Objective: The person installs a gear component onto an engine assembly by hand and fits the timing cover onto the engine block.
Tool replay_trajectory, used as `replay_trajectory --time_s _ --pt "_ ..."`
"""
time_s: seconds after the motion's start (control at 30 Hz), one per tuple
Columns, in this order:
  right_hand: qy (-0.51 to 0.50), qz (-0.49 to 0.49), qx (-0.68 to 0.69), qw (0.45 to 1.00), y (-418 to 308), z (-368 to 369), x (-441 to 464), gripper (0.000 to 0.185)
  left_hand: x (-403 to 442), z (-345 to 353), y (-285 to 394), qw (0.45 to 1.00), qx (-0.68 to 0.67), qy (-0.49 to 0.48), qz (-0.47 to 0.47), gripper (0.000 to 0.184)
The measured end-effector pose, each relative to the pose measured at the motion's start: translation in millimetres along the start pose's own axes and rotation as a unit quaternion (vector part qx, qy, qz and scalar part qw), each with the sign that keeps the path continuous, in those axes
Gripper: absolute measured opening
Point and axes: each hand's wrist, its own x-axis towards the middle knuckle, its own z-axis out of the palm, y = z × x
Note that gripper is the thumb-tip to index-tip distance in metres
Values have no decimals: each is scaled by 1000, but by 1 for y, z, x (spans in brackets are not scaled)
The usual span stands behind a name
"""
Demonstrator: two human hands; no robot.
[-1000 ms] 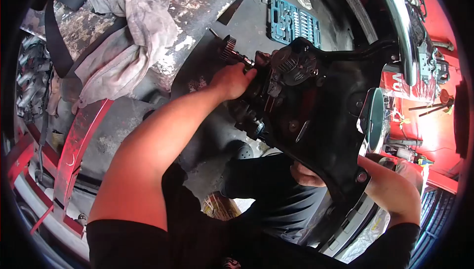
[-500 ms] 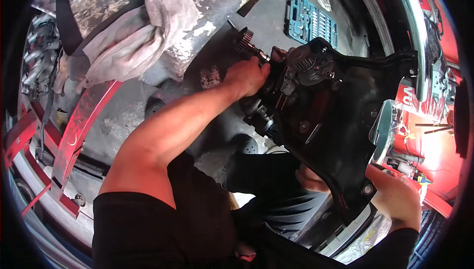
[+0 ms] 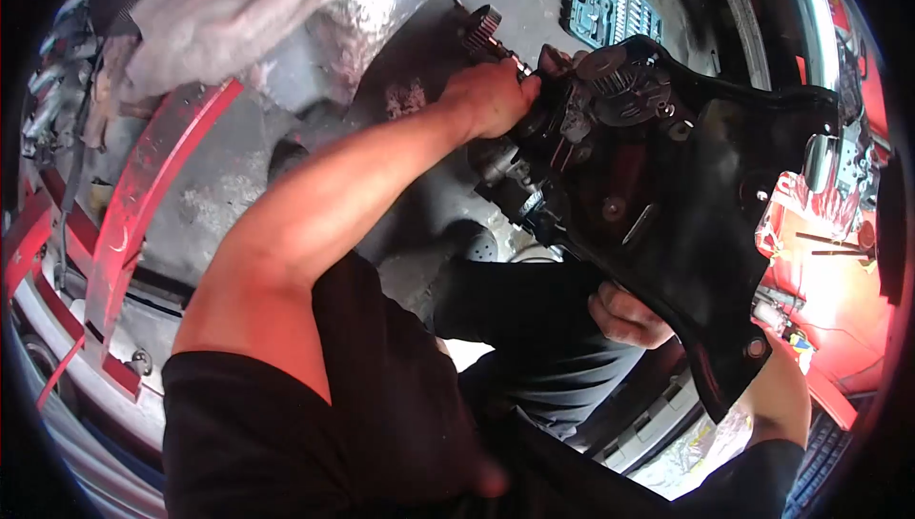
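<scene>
A large black panel [image 3: 701,185] is tilted over my legs, with a cluster of dark mechanical parts [image 3: 620,90] at its upper left. From that cluster a thin metal shaft with a ribbed round piece [image 3: 482,27] sticks out. My left hand [image 3: 491,100] is closed at the cluster's left end, fingers curled beside the shaft; its exact hold is hidden. Behind the panel's lower edge, my right hand [image 3: 629,314] has its fingers curled against the panel, its palm and wrist covered by it. Below my left hand, a light metal fitting [image 3: 529,203] belongs to the assembly.
A teal socket set case [image 3: 610,4] lies on the floor beyond the panel. Grey cloth [image 3: 229,19] covers a worn surface at upper left. A red metal frame [image 3: 143,195] stands at left, a chrome bar [image 3: 808,23] at right. Red bodywork [image 3: 829,281] is lit brightly.
The panel and both hands sit further right in view. More of my right hand's fingers shows below the panel edge. The cloth and tool case have shifted upward in view.
</scene>
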Motion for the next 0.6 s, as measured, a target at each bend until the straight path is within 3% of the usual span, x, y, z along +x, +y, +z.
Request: replay_trajectory --time_s 0.13,0.2,0.27,0.3,0.37,0.43,0.53,0.6 --pt "15 -24 17 999 15 -6 7 21 1 -4 -4 998 2 -58 24 70" --pt "15 29 19 999 6 -8 15 20 22 -13 -5 999 -34 -32 27 71" --pt "11 146 33 989 -10 -9 19 22 48 -15 -17 993 -110 6 35 73" --pt "8 141 39 989 -9 -7 18 22 56 -15 -23 966 -242 61 67 78" --pt "-10 128 59 990 -9 -6 11 20 110 18 -38 922 -359 137 41 85" --pt "-16 118 61 991 -9 -4 5 19 76 50 -6 965 -217 145 34 92" --pt "-14 77 22 997 -8 0 -6 18 57 27 -2 940 -336 58 -26 87" --pt "-15 53 -9 998 -4 1 -7 17 123 70 -31 919 -383 92 4 83"
